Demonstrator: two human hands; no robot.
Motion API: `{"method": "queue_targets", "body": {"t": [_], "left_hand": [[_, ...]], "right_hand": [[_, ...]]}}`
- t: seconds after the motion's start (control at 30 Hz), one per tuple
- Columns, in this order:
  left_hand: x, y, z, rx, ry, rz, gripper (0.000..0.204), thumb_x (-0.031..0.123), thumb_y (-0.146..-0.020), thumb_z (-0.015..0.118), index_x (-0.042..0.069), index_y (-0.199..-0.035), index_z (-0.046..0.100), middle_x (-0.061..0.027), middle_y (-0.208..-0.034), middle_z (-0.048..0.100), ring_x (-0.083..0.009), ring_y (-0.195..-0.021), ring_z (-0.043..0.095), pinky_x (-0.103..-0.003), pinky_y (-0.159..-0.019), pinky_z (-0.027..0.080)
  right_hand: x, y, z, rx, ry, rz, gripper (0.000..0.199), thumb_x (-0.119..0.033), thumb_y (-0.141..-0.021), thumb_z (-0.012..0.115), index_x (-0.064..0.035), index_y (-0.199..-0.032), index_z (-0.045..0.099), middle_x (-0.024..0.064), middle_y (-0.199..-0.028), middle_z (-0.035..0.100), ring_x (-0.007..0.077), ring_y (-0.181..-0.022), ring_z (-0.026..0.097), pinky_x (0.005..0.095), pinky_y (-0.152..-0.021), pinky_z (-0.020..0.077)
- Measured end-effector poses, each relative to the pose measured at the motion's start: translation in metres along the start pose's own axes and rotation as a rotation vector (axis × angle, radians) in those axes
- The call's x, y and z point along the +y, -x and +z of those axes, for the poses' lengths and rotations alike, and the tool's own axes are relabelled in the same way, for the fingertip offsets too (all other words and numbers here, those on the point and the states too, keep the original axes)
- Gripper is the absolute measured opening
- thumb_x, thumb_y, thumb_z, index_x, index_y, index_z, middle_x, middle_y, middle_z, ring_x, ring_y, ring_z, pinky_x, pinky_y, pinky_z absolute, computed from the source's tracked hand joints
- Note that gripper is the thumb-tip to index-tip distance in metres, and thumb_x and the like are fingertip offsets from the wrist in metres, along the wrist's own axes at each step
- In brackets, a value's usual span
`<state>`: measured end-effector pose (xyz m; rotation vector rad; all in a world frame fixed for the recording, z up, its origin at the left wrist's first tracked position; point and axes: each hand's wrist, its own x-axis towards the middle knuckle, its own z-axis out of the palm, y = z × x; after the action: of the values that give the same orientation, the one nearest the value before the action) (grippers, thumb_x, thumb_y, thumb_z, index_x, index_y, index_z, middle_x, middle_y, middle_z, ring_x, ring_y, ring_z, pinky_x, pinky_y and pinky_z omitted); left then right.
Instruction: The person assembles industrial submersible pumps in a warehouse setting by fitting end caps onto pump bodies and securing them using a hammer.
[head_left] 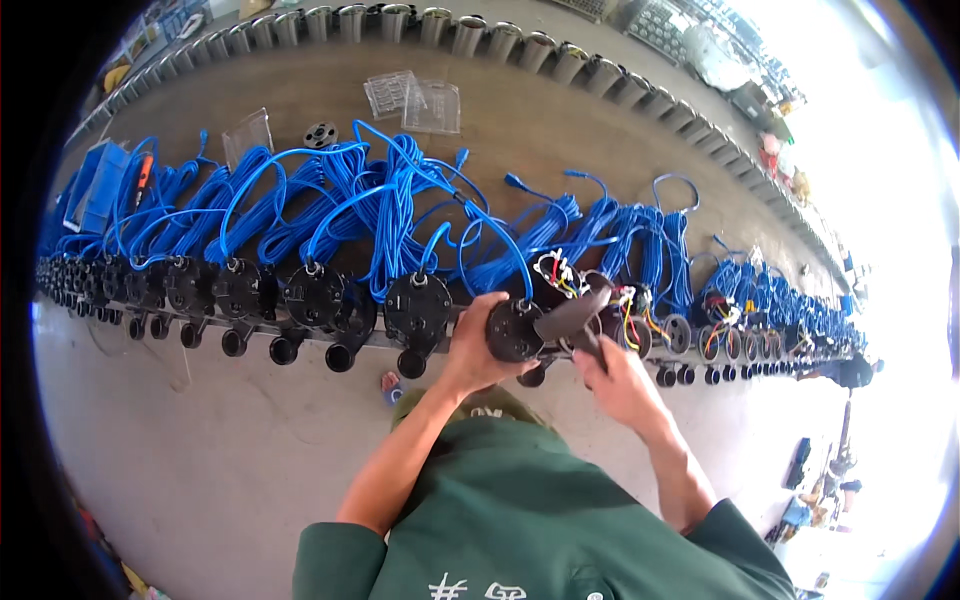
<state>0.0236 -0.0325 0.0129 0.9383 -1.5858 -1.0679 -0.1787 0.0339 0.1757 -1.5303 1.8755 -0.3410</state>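
Observation:
My left hand (477,345) is wrapped round the side of a black round motor housing (514,332) at the front edge of the bench. A blue cable (515,250) runs out of the top of this housing. In my right hand (622,385) is a dark pistol-grip tool (575,314), its front end against or just over the right side of the housing. What the tool's tip touches cannot be made out. Just behind it, an uncovered housing (560,275) shows red, yellow and white wires.
Similar black housings (418,308) line the bench edge on the left, and wired open ones (632,322) on the right. Bundled blue cables (395,215) lie behind them. Clear plastic trays (432,108) rest on the brown bench (560,130). Metal cylinders (395,22) stand along its far edge.

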Motion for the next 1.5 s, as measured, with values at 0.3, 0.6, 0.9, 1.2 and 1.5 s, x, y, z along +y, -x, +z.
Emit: {"method": "queue_targets", "body": {"t": [0.3,0.6,0.9,1.2,1.5], "left_hand": [[-0.013,0.006,0.001,-0.02,0.064,-0.068,0.1,0.027,-0.052,0.099,0.012,-0.139,0.05,-0.012,-0.126,0.062,-0.035,-0.112,0.061,-0.046,-0.098,0.049],[-0.003,0.0,-0.005,0.064,0.018,0.104,0.102,0.022,-0.05,0.101,0.01,-0.138,0.05,-0.0133,-0.13,0.056,-0.0354,-0.117,0.058,-0.045,-0.101,0.049],[-0.002,-0.001,-0.003,0.01,-0.04,0.045,0.104,0.028,-0.049,0.101,0.008,-0.138,0.051,-0.0143,-0.129,0.054,-0.037,-0.121,0.057,-0.044,-0.103,0.049],[-0.008,0.0,0.001,0.015,0.018,-0.001,0.101,0.026,-0.05,0.1,0.007,-0.137,0.052,-0.0153,-0.129,0.052,-0.037,-0.12,0.057,-0.045,-0.101,0.051],[-0.005,0.0,-0.001,0.028,-0.076,0.035,0.1,0.025,-0.051,0.101,0.005,-0.136,0.052,-0.0139,-0.129,0.049,-0.034,-0.118,0.057,-0.044,-0.101,0.051]], "right_hand": [[-0.043,-0.005,0.029,-0.008,0.124,-0.274,0.039,-0.03,-0.099,0.068,0.005,-0.112,0.057,0.0255,-0.072,0.067,0.0475,-0.069,0.067,0.0523,-0.063,0.0515],[-0.073,0.025,-0.043,0.008,-0.194,-0.163,0.023,-0.021,-0.103,0.063,0.0015,-0.101,0.062,0.0064,-0.072,0.062,0.0107,-0.062,0.051,0.0296,-0.055,0.0414],[-0.006,0.005,-0.005,-0.108,-0.239,0.036,0.032,-0.031,-0.103,0.064,0.0014,-0.104,0.062,0.0143,-0.072,0.061,0.0198,-0.063,0.05,0.039,-0.061,0.0454],[-0.056,0.001,0.014,-0.036,0.098,-0.168,0.032,-0.028,-0.1,0.067,0.0036,-0.101,0.065,0.0247,-0.079,0.069,0.0469,-0.075,0.067,0.0513,-0.068,0.0533],[-0.069,0.016,-0.041,-0.038,-0.195,-0.13,0.028,-0.026,-0.101,0.065,0.0016,-0.105,0.066,0.019,-0.072,0.067,0.0298,-0.064,0.066,0.0424,-0.062,0.0497]]}}
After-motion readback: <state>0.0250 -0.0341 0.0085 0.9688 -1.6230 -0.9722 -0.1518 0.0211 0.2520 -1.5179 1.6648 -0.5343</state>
